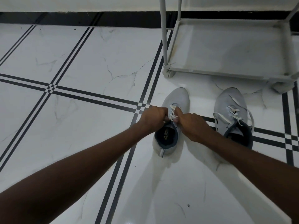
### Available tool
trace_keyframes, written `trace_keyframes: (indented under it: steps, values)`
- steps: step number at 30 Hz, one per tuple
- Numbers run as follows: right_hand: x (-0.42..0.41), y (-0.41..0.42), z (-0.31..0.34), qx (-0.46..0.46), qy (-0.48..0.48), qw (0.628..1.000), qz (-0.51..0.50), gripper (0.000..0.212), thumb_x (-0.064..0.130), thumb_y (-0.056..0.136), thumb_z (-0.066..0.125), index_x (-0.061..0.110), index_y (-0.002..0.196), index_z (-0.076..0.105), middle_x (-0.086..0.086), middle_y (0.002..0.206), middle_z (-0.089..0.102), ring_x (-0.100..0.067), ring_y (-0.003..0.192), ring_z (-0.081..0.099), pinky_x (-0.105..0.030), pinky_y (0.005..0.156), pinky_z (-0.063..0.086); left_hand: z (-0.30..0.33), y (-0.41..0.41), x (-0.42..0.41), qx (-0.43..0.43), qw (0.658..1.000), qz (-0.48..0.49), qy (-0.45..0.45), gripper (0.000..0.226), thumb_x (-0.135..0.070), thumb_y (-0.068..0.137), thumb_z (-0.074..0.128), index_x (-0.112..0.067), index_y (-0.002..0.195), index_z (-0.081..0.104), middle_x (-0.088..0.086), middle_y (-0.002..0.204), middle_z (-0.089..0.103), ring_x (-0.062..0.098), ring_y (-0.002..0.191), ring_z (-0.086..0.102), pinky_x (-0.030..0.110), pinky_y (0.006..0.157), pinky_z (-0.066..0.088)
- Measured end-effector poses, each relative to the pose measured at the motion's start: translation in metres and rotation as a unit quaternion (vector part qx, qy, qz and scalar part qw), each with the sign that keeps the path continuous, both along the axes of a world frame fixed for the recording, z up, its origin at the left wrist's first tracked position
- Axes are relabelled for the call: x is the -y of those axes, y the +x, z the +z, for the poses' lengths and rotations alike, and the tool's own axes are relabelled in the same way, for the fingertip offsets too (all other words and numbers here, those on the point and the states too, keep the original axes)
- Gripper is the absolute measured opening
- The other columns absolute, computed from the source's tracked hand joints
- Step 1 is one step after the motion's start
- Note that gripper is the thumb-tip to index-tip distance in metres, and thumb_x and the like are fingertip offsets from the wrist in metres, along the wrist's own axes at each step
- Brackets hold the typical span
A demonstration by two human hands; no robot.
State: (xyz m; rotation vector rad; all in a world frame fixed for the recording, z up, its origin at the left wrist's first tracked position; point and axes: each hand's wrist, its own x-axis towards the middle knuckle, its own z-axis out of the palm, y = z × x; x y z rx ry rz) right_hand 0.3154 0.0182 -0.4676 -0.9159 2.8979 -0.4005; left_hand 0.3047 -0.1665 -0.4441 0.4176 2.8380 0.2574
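Note:
Two light grey sneakers with dark collars stand on the white tiled floor, toes pointing away from me. Over the left sneaker [176, 99] both my hands meet at its white laces [172, 112]. My left hand [153, 118] pinches the laces from the left side, fingers curled. My right hand [191, 122] pinches them from the right, close against the left hand. The right sneaker [229, 104] stands apart to the right, its white laces loose and trailing over both sides. The knot area between my fingers is mostly hidden.
A white rack [226, 72] with a low bottom shelf and upright poles stands on small feet just beyond the sneakers at the upper right. A black skirting runs along the white wall at the top. Marble-look tiles with black stripes spread to the left.

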Motion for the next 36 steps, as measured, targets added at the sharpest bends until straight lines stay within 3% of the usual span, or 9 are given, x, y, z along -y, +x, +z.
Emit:
trace_keyframes:
  steps: [3,7,13,19,22,24,27,31,36]
  values:
    - [-0.009,-0.004,0.001,-0.037,0.038,0.996,0.077,0.07,0.041,0.082,0.003,0.008,0.125,0.046,-0.015,0.075,0.068,-0.039,0.065,0.064,-0.034,0.052,0.033,0.001,0.005,0.002,-0.025,0.997,-0.043,-0.057,0.025,-0.032,0.095,0.053,-0.012,0.108,0.061,0.014,0.098,0.071,0.036,0.087,0.067,0.032,0.062,0.036]
    - [-0.026,-0.017,-0.007,-0.117,0.12,0.978,0.123,0.029,0.017,0.079,0.029,0.013,0.082,0.057,-0.007,0.054,0.06,-0.031,0.041,0.055,-0.029,0.044,0.022,0.002,0.015,0.017,-0.035,0.99,-0.093,-0.099,0.028,-0.038,0.1,0.039,-0.017,0.102,0.058,0.008,0.089,0.072,0.033,0.076,0.066,0.032,0.059,0.034]
    - [-0.026,-0.017,-0.007,-0.018,0.129,0.989,0.073,0.024,0.014,0.091,0.044,0.021,0.108,0.059,-0.009,0.089,0.07,-0.034,0.077,0.065,-0.034,0.06,0.031,0.0,0.021,0.028,-0.016,0.991,-0.09,-0.1,0.024,-0.037,0.099,0.042,-0.024,0.102,0.062,0.004,0.089,0.073,0.029,0.077,0.067,0.03,0.06,0.037]
    - [-0.022,-0.018,-0.002,-0.022,0.146,0.983,0.108,0.029,0.017,0.091,0.037,0.017,0.108,0.06,-0.01,0.091,0.071,-0.034,0.08,0.067,-0.035,0.062,0.036,-0.002,0.026,0.032,0.027,0.996,-0.059,-0.066,0.027,-0.04,0.099,0.04,-0.019,0.098,0.058,0.007,0.083,0.07,0.03,0.075,0.067,0.037,0.064,0.052]
    - [-0.031,-0.023,0.01,-0.054,0.136,0.983,0.109,0.037,0.041,0.092,0.037,0.011,0.103,0.055,-0.014,0.088,0.067,-0.037,0.077,0.063,-0.037,0.061,0.037,0.007,0.024,0.027,0.018,0.999,-0.026,-0.021,0.047,-0.059,0.096,0.028,-0.02,0.09,0.054,0.004,0.082,0.069,0.029,0.074,0.065,0.043,0.069,0.055]
    - [-0.043,-0.027,0.026,-0.044,0.155,0.982,0.098,0.048,0.051,0.089,0.048,0.009,0.111,0.053,-0.015,0.098,0.064,-0.036,0.088,0.059,-0.041,0.071,0.043,0.018,0.019,0.019,-0.038,0.999,-0.029,-0.001,0.047,-0.062,0.095,0.033,-0.022,0.101,0.056,0.003,0.096,0.07,0.028,0.086,0.066,0.04,0.075,0.053]
    - [-0.078,-0.026,0.054,0.006,0.116,0.993,0.017,0.044,0.042,0.092,0.05,0.008,0.119,0.054,-0.015,0.114,0.062,-0.035,0.105,0.055,-0.046,0.087,0.045,0.034,0.003,-0.02,-0.075,0.995,-0.057,0.036,0.037,-0.046,0.095,0.048,-0.018,0.118,0.06,0.005,0.113,0.067,0.028,0.103,0.063,0.037,0.079,0.047]
    - [-0.148,-0.008,0.072,0.092,-0.003,0.983,-0.16,0.029,0.014,0.093,0.05,0.004,0.119,0.057,-0.016,0.118,0.065,-0.035,0.104,0.059,-0.039,0.086,0.046,0.032,-0.016,-0.11,0.026,0.987,-0.107,0.121,0.037,-0.034,0.092,0.056,-0.016,0.125,0.062,0.008,0.122,0.065,0.027,0.114,0.06,0.034,0.093,0.046]
    - [-0.192,0.019,0.045,0.19,-0.031,0.944,-0.266,0.019,0.021,0.089,0.057,0.015,0.108,0.059,-0.009,0.091,0.072,-0.033,0.085,0.066,-0.038,0.073,0.051,0.006,-0.016,-0.18,0.074,0.974,-0.175,0.125,0.046,-0.016,0.092,0.058,-0.01,0.138,0.052,0.017,0.132,0.06,0.036,0.119,0.056,0.042,0.099,0.045]
